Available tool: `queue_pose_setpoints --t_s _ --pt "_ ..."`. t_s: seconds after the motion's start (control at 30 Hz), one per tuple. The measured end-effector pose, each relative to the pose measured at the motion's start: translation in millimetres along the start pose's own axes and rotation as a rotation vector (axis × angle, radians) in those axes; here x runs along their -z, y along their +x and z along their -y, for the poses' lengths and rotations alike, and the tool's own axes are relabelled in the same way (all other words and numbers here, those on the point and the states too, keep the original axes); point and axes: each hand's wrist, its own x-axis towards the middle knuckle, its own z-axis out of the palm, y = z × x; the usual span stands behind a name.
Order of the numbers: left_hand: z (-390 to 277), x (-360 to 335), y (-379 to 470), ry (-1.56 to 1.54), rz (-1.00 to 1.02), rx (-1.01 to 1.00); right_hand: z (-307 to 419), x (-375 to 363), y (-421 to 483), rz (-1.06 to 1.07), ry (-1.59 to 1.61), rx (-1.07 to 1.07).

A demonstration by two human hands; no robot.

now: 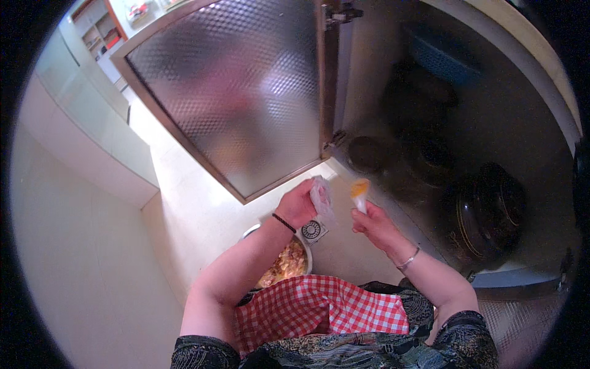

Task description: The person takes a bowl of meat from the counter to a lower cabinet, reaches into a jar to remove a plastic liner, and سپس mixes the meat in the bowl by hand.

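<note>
In the middle of the head view, my left hand (298,203) grips a crumpled, thin plastic bag (321,196) with something pinkish showing through it. To its right, my right hand (377,225) holds a white spoon (359,197) by its short handle, its bowl upward and filled with an orange-yellow substance. The bag and spoon are apart. Below my left forearm, a round metal basin (309,258) on the floor holds chunks of food (289,263), pinkish and yellow; my forearm and the red checked apron (295,300) hide part of it.
A cabinet door with textured glass (239,101) stands open ahead. Inside the dark cabinet at right are a blue basket (442,57) and a dark glazed pot (470,221). A square floor drain (312,229) lies beside the basin. A pale panel (92,207) rises at left.
</note>
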Motion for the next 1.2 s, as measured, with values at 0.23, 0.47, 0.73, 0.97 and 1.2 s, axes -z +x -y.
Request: queue_pose_setpoints --t_s 0.23,0.47,0.73,0.97,1.2 --pt "32.8 11.2 27.8 -0.063 -0.166 -0.039 12.6 11.6 -11.5 -0.025 -0.138 -0.122" --pt "-39.6 32.4 5.1 0.131 -0.212 -0.226 -26.4 19.1 -24.5 0.161 -0.335 -0.263" --pt "-47.6 47.3 -29.4 0.269 -0.320 -0.234 -97.4 -44.1 15.6 0.444 -1.292 0.139" --pt "-51.6 57.6 -45.6 0.265 -0.319 -0.271 -185.7 -86.6 39.9 0.574 -1.639 0.468" --pt "-42.4 51.2 -31.3 0.289 -0.228 -0.265 -238.7 -89.3 53.3 0.465 -1.792 0.671"
